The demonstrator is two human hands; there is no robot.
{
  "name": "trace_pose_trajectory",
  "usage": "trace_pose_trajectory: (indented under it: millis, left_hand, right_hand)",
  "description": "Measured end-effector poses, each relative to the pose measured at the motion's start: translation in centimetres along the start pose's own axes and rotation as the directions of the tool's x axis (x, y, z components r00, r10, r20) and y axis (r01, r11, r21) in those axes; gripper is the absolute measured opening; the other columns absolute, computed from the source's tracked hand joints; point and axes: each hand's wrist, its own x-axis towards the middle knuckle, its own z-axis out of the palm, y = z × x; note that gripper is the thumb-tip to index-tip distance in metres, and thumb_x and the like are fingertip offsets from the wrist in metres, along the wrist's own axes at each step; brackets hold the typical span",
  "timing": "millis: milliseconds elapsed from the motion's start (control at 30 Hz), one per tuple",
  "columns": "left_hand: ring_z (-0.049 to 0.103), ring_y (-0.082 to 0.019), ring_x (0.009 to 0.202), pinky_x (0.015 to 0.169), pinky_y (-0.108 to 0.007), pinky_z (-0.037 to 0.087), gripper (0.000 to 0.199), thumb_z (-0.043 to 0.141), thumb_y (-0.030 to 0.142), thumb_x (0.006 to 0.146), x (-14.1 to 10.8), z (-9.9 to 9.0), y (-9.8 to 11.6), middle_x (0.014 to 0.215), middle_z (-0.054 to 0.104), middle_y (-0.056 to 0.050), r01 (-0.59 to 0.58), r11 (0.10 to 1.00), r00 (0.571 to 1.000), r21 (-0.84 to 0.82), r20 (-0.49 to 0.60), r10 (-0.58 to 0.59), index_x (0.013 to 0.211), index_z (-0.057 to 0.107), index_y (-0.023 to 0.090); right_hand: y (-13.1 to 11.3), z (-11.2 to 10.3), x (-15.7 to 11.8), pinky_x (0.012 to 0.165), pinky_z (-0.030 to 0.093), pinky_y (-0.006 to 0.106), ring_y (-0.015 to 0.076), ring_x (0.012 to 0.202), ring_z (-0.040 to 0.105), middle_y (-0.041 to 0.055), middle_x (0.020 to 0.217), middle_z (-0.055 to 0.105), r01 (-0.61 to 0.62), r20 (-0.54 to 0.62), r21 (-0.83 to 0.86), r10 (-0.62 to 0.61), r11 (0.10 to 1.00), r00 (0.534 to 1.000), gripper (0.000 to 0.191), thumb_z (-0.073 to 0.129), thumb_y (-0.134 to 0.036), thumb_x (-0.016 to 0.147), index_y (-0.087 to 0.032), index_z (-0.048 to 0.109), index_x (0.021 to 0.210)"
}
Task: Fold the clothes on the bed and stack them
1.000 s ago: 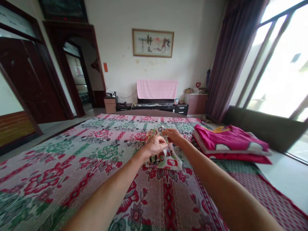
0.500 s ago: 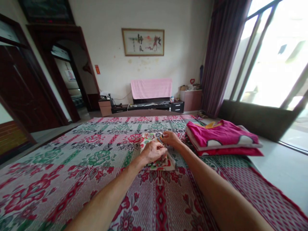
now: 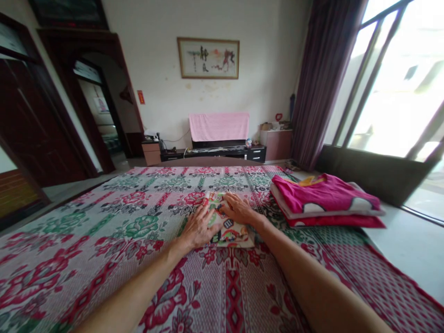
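Observation:
A small piece of folded cloth (image 3: 232, 236), cream with colourful printed patterns, lies flat on the flowered bedspread (image 3: 145, 273). Across its left edge rests my left hand (image 3: 200, 226), open with the fingers stretched forward. My right hand (image 3: 239, 208) lies flat over the cloth's upper right part, its fingers extended and open. Both palms face down, and parts of the cloth are hidden beneath them. What kind of garment or cloth it is, I cannot tell.
To the right sits a stack of folded clothes with a bright pink top (image 3: 329, 194) uppermost. Beyond the bedspread, a pink towel (image 3: 219, 127) hangs over something on a low black cabinet (image 3: 222, 151). A purple curtain (image 3: 326, 83) hangs beside the window.
My fingers have let go of the cloth and spread flat on it. The left hand has shifted left, the right slightly left and down. The lifted cloth part now lies flat.

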Motion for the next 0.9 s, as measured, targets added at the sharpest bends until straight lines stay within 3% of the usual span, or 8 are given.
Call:
trace_pose_trajectory:
  millis: [167,333,433,533,667,800,900]
  left_hand:
    - [0.025,-0.033,0.140,0.110,-0.053,0.028,0.076,0.029,0.067,0.087,-0.1,-0.4,0.6,0.153,0.027,-0.014,0.069,0.998,0.991,0.012,0.110,-0.070,0.143,0.038,0.016]
    - [0.024,-0.033,0.141,0.110,-0.055,0.026,0.077,0.031,0.068,0.085,-0.1,-0.4,0.5,0.153,0.028,-0.013,0.073,0.997,0.986,0.007,0.148,-0.073,0.144,0.036,0.019]
    - [0.028,-0.033,0.139,0.110,-0.053,0.028,0.071,0.036,0.065,0.086,-0.3,-0.1,0.4,0.151,0.033,-0.014,0.039,0.999,0.997,-0.021,0.071,-0.037,0.140,0.043,0.019]
    - [0.034,-0.031,0.135,0.108,-0.047,0.034,0.068,0.043,0.060,0.085,-0.3,0.1,0.4,0.146,0.039,-0.017,0.012,0.998,0.994,-0.054,-0.109,-0.018,0.136,0.045,0.015]
    - [0.048,-0.029,0.121,0.100,-0.043,0.042,0.048,0.049,0.050,0.085,-0.4,0.1,0.2,0.127,0.054,-0.018,0.146,0.988,0.923,-0.045,-0.353,-0.152,0.114,0.058,0.013]
    - [0.057,-0.025,0.093,0.087,-0.039,0.046,0.037,0.049,0.051,0.085,-0.4,0.2,-0.3,0.087,0.061,-0.012,0.196,0.980,0.923,-0.014,-0.335,-0.189,0.073,0.061,0.017]
    - [0.057,-0.021,0.084,0.081,-0.035,0.046,0.035,0.053,0.049,0.083,-0.3,0.3,-0.5,0.078,0.059,-0.008,0.200,0.980,0.932,-0.020,-0.305,-0.196,0.066,0.057,0.019]
  right_hand:
    - [0.5,0.2,-0.2,0.104,0.030,0.051,0.0280,0.133,0.034,0.0114,0.144,0.040,-0.013,0.071,-0.010,0.014,1.000,0.997,0.052,0.039,-0.051,0.091,-0.023,0.048,0.133]
    - [0.6,0.1,-0.2,0.105,0.030,0.047,0.0262,0.133,0.036,0.0104,0.144,0.041,-0.029,0.061,0.010,0.029,1.000,0.998,0.047,0.043,-0.044,0.090,-0.022,0.050,0.131]
    - [1.1,0.1,0.0,0.101,0.036,0.036,0.0216,0.122,0.048,0.0120,0.135,0.051,-0.129,-0.095,0.025,0.131,0.991,0.987,0.040,0.042,-0.034,0.090,-0.017,0.054,0.125]
    - [1.7,0.2,0.3,0.095,0.040,0.030,0.0216,0.112,0.055,0.0152,0.120,0.061,-0.338,-0.227,-0.009,0.327,0.941,0.917,0.037,0.044,-0.031,0.087,-0.011,0.059,0.115]
    - [1.9,0.1,0.6,0.087,0.042,0.030,0.0232,0.102,0.058,0.0140,0.107,0.066,-0.459,-0.216,-0.094,0.432,0.883,0.876,0.031,0.050,-0.036,0.083,-0.012,0.068,0.092]
    - [2.0,0.0,0.9,0.084,0.042,0.029,0.0218,0.101,0.058,0.0096,0.104,0.068,-0.440,-0.191,-0.109,0.415,0.891,0.889,0.032,0.050,-0.037,0.082,-0.015,0.070,0.092]
    - [2.2,-0.1,1.2,0.079,0.042,0.028,0.0214,0.095,0.060,0.0082,0.096,0.069,-0.415,-0.150,-0.122,0.396,0.902,0.906,0.032,0.049,-0.038,0.082,-0.016,0.071,0.088]
